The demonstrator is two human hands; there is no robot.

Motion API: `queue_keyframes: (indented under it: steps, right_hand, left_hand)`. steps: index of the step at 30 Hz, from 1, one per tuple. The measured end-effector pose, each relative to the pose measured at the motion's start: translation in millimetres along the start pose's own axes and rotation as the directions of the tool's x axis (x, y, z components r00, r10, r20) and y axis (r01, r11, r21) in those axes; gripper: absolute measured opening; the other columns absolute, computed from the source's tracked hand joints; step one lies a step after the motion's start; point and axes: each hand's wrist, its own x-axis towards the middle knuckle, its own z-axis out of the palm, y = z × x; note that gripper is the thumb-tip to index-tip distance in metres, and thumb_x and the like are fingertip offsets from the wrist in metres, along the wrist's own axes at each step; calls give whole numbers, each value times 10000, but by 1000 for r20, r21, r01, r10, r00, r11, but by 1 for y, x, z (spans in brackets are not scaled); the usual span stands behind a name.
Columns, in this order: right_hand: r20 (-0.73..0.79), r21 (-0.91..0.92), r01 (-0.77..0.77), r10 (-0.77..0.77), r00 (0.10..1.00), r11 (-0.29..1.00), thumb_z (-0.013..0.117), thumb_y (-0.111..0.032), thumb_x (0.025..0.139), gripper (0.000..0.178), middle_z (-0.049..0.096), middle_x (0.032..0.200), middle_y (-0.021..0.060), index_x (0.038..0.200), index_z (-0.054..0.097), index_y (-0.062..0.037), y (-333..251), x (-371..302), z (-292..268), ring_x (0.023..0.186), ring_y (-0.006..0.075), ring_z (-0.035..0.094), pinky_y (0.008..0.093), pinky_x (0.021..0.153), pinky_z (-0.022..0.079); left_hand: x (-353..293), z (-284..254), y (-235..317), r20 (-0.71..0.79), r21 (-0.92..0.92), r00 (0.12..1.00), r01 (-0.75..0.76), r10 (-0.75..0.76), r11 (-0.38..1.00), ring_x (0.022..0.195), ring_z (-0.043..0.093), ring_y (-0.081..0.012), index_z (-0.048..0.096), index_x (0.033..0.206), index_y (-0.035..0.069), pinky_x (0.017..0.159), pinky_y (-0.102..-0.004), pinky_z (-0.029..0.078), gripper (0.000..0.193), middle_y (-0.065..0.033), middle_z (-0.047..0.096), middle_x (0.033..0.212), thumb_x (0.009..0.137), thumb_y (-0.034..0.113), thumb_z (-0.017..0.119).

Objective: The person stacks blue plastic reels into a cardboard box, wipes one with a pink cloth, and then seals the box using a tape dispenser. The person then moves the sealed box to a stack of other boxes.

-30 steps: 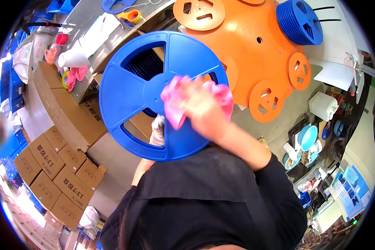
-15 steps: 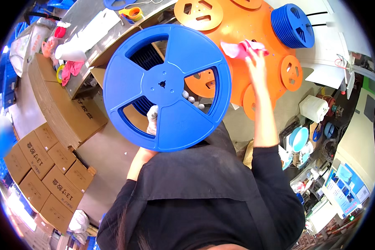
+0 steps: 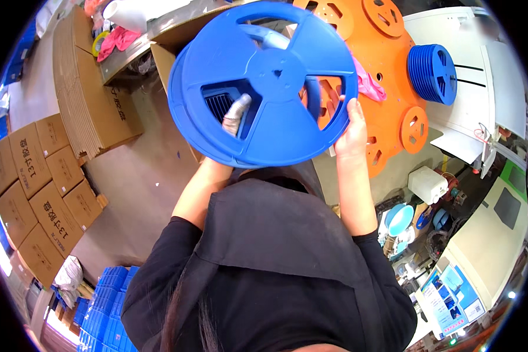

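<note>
In front of me I hold a large blue plastic reel with wide cut-out windows; a second blue edge shows behind its lower left rim. My left hand, its fingers wrapped in a whitish covering, is hooked through the left window. On the right rim, my right hand is closed, thumb on the near face and fingertips behind. A pink cloth sticks out beside the rim just above that hand; whether the fingers also hold it, I cannot tell. The reel hides part of an orange turntable.
Smaller orange discs sit around the turntable. At its right edge stands a stack of blue reels. Flattened cardboard and stacked cartons are on the left, blue crates at lower left. A white jug stands right.
My right hand, with the pink cloth, has come from over the turntable to the reel's right rim. The reel has moved up and right and tilted. The view has shifted.
</note>
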Motion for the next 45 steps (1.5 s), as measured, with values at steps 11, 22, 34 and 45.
queue_keyframes:
  steps: [11,22,34,45]
  right_hand:
    - [572,-352,646,-390,721,678,549,-96,934,256,652,1098,187,1155,585,30,17,-60,84,979,281,652,359,872,517]
    - [916,-393,850,228,330,352,643,-9,794,603,323,1440,296,1349,514,-206,109,-116,137,1302,418,400,395,1071,348]
    - [714,-509,745,-271,645,432,586,11,855,423,448,1398,201,1272,519,39,43,-73,99,1341,286,387,393,1105,290]
    - [292,-783,220,32,956,581,581,-47,888,336,477,1390,148,1223,591,-17,76,-55,27,1314,239,422,361,1082,324]
  left_hand:
    - [-8,-61,9,-173,127,942,-267,286,955,834,611,-154,558,1081,110,764,-326,545,337,-29,627,912,831,261,728]
    - [-83,-14,40,235,-158,971,-2,40,987,1004,609,-235,505,1249,71,897,-405,510,551,-100,599,1114,833,382,686]
    - [-26,-38,31,450,-334,893,152,15,930,1169,535,-339,408,1372,19,1056,-467,391,826,-181,506,1318,760,492,699]
    - [21,-172,88,-177,394,912,-280,371,875,1014,559,-207,431,1327,135,883,-371,508,649,-31,547,1122,735,69,688]
